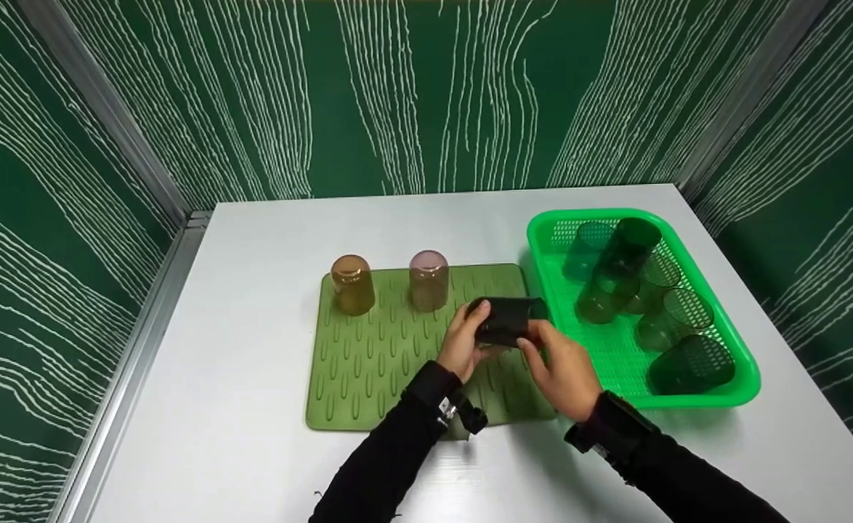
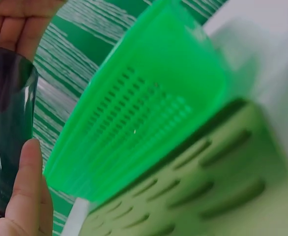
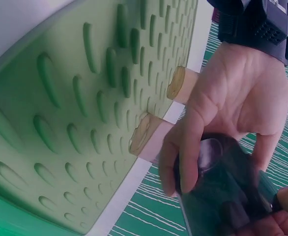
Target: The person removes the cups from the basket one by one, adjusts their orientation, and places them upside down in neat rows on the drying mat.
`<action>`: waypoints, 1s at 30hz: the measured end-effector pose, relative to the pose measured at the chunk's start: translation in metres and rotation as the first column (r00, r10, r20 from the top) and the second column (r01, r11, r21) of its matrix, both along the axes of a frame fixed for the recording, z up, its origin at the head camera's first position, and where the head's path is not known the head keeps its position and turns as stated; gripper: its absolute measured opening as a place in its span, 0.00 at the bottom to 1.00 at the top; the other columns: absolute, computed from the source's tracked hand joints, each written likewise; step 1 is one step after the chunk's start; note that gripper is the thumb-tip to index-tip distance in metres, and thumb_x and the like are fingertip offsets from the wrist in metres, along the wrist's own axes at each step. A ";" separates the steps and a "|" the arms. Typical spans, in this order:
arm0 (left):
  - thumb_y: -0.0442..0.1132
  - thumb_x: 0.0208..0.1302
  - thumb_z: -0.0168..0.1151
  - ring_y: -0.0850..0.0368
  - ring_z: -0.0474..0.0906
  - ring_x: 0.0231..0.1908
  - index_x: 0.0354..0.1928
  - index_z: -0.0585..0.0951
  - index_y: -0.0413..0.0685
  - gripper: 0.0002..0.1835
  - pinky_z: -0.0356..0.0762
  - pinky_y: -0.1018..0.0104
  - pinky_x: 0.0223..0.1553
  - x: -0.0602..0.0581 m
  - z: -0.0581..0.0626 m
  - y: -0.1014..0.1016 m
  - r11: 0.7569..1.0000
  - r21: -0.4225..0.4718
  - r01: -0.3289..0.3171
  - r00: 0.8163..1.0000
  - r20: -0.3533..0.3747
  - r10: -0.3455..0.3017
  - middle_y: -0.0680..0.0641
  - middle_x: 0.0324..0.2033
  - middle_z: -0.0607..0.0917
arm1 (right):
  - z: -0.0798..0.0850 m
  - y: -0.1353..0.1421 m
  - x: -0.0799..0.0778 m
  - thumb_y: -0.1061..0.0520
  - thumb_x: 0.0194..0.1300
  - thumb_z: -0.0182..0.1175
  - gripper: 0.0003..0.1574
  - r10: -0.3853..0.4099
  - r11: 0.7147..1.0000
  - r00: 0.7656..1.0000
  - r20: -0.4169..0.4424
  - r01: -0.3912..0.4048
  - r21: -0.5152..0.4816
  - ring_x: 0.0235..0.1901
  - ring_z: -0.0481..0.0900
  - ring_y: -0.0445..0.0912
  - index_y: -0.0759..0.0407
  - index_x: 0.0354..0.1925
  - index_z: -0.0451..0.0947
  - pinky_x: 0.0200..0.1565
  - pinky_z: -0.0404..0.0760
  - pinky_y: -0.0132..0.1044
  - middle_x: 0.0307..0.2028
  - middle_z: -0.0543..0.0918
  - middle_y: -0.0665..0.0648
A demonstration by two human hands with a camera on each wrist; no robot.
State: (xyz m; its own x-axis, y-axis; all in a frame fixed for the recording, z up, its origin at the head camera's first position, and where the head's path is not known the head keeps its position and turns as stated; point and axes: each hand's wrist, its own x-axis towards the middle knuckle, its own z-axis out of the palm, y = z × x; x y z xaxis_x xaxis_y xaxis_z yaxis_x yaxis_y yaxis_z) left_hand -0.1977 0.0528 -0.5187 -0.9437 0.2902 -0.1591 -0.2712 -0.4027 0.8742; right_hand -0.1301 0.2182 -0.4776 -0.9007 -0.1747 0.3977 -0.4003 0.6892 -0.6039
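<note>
A dark smoky tumbler (image 1: 503, 321) lies on its side in the air above the right part of a green draining mat (image 1: 376, 392). My left hand (image 1: 461, 347) grips one end of it, with the thumb along the near side. At the other end my right hand (image 1: 564, 370) pinches the tumbler between thumb and fingers. In the right wrist view, the left hand (image 3: 232, 98) wraps the base end of the tumbler (image 3: 222, 184). An amber tumbler (image 1: 354, 287) and a pinkish tumbler (image 1: 429, 282) stand upside down on the mat's far part.
Right of the mat stands a bright green plastic basket (image 1: 742, 385). Several tinted tumblers lie in it, among them a dark one (image 1: 692, 365) near the front. White table surface (image 1: 237, 349) surrounds the mat. Green walls (image 1: 426, 94) with white lines enclose the back and sides.
</note>
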 end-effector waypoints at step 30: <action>0.57 0.90 0.54 0.28 0.64 0.80 0.83 0.59 0.31 0.40 0.65 0.37 0.85 -0.064 0.017 -0.020 0.595 -0.746 -0.299 0.736 -0.577 -0.354 0.25 0.78 0.63 | -0.041 0.009 0.017 0.59 0.76 0.74 0.39 0.111 0.944 0.964 0.241 -0.178 0.278 0.72 0.80 0.72 0.64 0.78 0.73 0.68 0.84 0.69 0.77 0.74 0.76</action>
